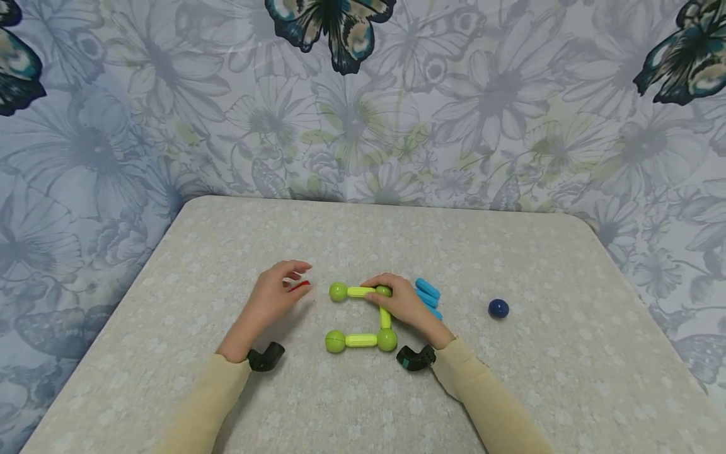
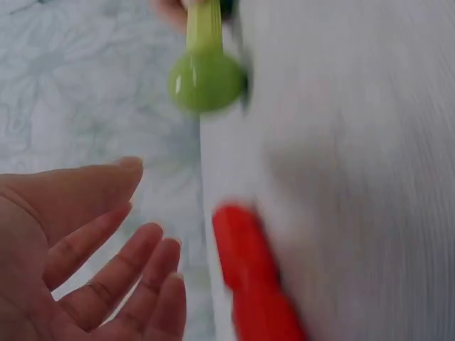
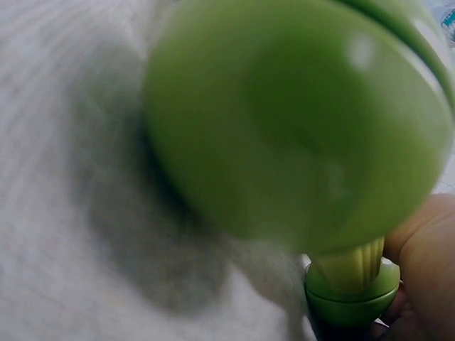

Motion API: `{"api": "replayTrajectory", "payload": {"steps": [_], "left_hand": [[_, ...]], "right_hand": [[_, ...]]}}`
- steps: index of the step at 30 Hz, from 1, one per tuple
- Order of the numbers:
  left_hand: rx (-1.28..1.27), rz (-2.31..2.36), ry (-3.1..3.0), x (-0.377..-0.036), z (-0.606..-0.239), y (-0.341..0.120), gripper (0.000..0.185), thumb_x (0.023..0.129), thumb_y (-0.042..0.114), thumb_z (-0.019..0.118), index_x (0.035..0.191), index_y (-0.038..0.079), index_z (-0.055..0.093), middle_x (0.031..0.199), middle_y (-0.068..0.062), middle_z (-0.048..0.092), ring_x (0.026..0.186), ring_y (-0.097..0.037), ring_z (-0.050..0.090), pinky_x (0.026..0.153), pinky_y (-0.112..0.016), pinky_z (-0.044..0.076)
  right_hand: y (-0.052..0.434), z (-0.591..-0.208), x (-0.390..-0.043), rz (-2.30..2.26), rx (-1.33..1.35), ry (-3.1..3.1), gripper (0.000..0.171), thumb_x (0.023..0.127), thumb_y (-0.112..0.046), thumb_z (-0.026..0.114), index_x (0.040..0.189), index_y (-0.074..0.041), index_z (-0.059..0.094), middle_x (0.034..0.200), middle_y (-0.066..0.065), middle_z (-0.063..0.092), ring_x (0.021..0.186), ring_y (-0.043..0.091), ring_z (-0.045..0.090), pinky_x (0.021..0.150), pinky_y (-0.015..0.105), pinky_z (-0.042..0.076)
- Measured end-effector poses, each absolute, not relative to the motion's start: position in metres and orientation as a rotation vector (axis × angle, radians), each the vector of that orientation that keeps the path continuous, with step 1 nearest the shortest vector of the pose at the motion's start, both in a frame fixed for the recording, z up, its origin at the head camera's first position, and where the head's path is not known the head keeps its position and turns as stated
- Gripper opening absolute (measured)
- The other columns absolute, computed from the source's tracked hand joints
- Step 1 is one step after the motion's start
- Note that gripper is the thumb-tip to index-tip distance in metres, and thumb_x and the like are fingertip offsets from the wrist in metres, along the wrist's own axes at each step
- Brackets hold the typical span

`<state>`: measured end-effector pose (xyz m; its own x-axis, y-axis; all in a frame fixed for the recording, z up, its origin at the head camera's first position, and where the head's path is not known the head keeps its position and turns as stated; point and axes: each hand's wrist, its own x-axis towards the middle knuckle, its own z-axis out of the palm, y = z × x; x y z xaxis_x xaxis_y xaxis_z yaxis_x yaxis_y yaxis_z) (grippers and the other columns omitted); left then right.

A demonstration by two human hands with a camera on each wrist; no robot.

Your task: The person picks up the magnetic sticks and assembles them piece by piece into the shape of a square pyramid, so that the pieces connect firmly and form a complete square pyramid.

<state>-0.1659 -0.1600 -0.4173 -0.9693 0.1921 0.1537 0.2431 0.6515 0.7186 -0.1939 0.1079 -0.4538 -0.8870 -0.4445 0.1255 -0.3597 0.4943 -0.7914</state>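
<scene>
The head view looks forward and down from above the patterned tabletop [image 1: 595, 353], farthest off. The left wrist view, tipped sideways, looks past the nearby left hand [image 2: 106, 288] toward the green ball-and-rod frame [image 2: 206, 82], which all three share; the right wrist view sits almost against one green ball [image 3: 298, 128].
</scene>
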Motion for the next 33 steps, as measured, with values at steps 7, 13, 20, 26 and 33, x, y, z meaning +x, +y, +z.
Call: {"api": "replayTrajectory", "payload": {"steps": [7, 13, 20, 26, 33], "left_hand": [[-0.29, -0.946, -2.98, -0.157, -0.424, -0.197, 0.03, 0.078, 0.015, 0.078, 0.103, 0.002, 0.066, 0.092, -0.01, 0.06, 0.08, -0.026, 0.056, 0.066, -0.041, 0.046], [-0.268, -0.886, -2.964, -0.158, -0.43, -0.196, 0.01, 0.08, 0.007, 0.073, 0.089, 0.004, 0.07, 0.073, -0.002, 0.057, 0.06, -0.018, 0.047, 0.053, -0.032, 0.039], [-0.211, -0.805, -2.947, -0.158, -0.428, -0.193, 0.011, 0.08, 0.007, 0.07, 0.09, 0.002, 0.072, 0.077, -0.006, 0.061, 0.062, -0.019, 0.051, 0.053, -0.034, 0.042], [-0.166, -0.774, -2.94, -0.158, -0.428, -0.191, 0.016, 0.081, 0.005, 0.067, 0.095, 0.0, 0.073, 0.081, -0.01, 0.06, 0.064, -0.021, 0.051, 0.054, -0.033, 0.042], [-0.098, -0.889, -2.869, -0.153, -0.421, -0.195, 0.018, 0.084, 0.007, 0.07, 0.099, -0.002, 0.07, 0.087, -0.013, 0.065, 0.074, -0.026, 0.059, 0.06, -0.038, 0.049]], "right_hand": [[0.108, -0.451, -0.193, -1.362, -0.684, 2.633, 0.021, 0.088, -0.016, 0.067, 0.109, -0.012, 0.069, 0.112, 0.003, 0.062, 0.104, 0.019, 0.056, 0.088, 0.034, 0.043], [0.107, -0.451, -0.193, -1.365, -0.696, 2.63, 0.021, 0.088, -0.015, 0.067, 0.108, -0.011, 0.069, 0.111, 0.003, 0.062, 0.103, 0.019, 0.056, 0.088, 0.034, 0.043], [0.107, -0.451, -0.193, -1.377, -0.7, 2.623, 0.02, 0.088, -0.016, 0.067, 0.108, -0.012, 0.07, 0.109, 0.001, 0.063, 0.102, 0.018, 0.056, 0.087, 0.034, 0.044], [0.11, -0.451, -0.192, -1.386, -0.712, 2.622, 0.02, 0.088, -0.015, 0.067, 0.108, -0.012, 0.07, 0.109, 0.002, 0.063, 0.101, 0.018, 0.056, 0.086, 0.035, 0.044], [0.109, -0.453, -0.192, -1.374, -0.718, 2.621, 0.021, 0.089, -0.016, 0.066, 0.109, -0.013, 0.069, 0.11, 0.002, 0.062, 0.102, 0.018, 0.056, 0.087, 0.034, 0.044]]}}
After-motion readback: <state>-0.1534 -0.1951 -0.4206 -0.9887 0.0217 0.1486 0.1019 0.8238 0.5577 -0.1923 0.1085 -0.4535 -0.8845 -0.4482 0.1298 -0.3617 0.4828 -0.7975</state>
